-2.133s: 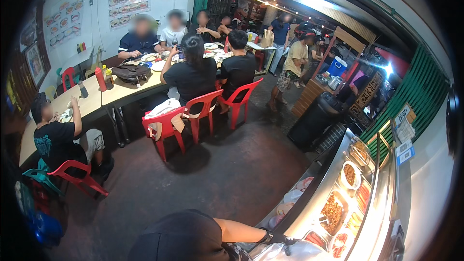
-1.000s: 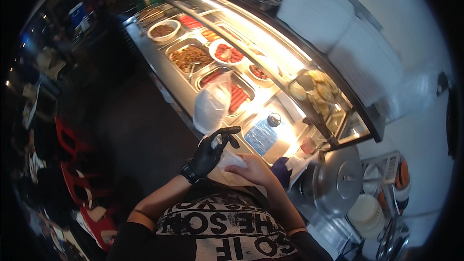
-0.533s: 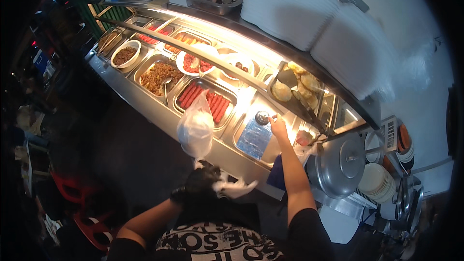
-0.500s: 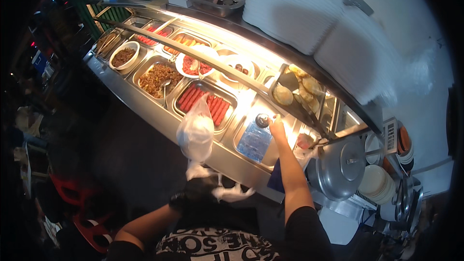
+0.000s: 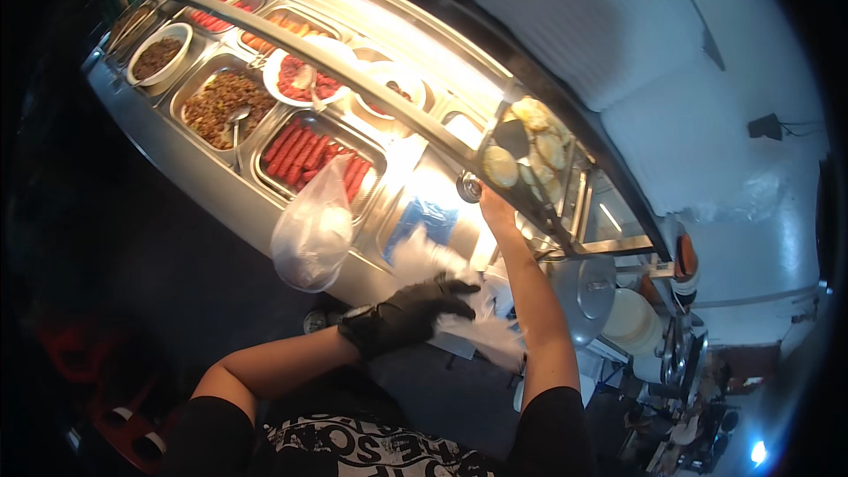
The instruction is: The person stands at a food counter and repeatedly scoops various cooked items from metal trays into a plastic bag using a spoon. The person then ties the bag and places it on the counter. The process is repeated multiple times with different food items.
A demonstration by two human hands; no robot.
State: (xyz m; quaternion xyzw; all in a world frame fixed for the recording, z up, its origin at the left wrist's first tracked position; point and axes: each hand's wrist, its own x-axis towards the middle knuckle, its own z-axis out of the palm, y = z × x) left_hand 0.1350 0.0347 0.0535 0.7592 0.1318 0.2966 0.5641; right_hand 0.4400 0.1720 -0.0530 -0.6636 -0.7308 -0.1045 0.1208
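Two hands were at work over a curved steel food counter [image 5: 150,137]. The left hand [image 5: 408,314], in a matte black glove, lay with fingers spread on a crumpled, translucent plastic bag [image 5: 473,322] at the counter's near edge, pressing or gripping it; whether the fingers were actually closed on the film could not be told. The right hand [image 5: 495,205], bare, reached up under the glass sneeze guard [image 5: 353,71] toward the round pale patties [image 5: 530,146], of which roughly five or six showed on a tray; its fingers were hidden behind the guard's rail, so its grip could not be told. A second plastic bag [image 5: 311,234], clear and ballooned, hung at the counter's front just below a rectangular steel pan of red sausages [image 5: 309,155], about eight or nine lying side by side. Beside that stood one rectangular pan of brown minced food [image 5: 221,106] with a spoon in it, one round white bowl of dark filling [image 5: 159,53], and one round plate of red slices [image 5: 305,79]; two more pans of reddish strips lay farther back. A domed steel lid [image 5: 587,296] and a stack of white plates [image 5: 632,318] sat to the right. Compared with half a second before, the gloved hand had risen from the counter's lower edge onto the crumpled bag, the bare arm was stretched out as before, and the view had drawn closer to the counter.
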